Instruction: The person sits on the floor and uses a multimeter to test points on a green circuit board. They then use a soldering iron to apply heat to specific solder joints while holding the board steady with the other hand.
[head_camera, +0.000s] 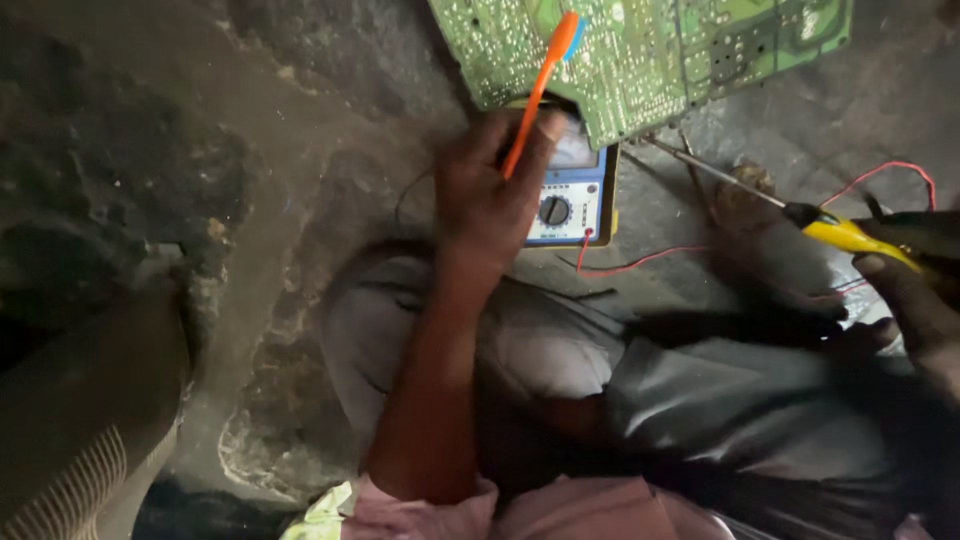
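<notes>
My left hand (485, 205) grips an orange toothbrush (540, 85) by its handle; the blue-tipped head rests against a green circuit board (660, 50) at the top of the view. Just under that hand lies a blue and yellow multimeter (572, 200) with a round dial, partly covered by my fingers and the board. At the far right my right hand (915, 300) holds a yellow-handled screwdriver (845, 233). Its thin metal shaft points up-left toward the board's lower edge.
Red wires (625, 268) run from the multimeter across the rough, stained concrete floor (300, 150). My folded legs in grey trousers (700, 400) fill the lower middle. A brown shape with striped cloth (80, 450) sits at the lower left.
</notes>
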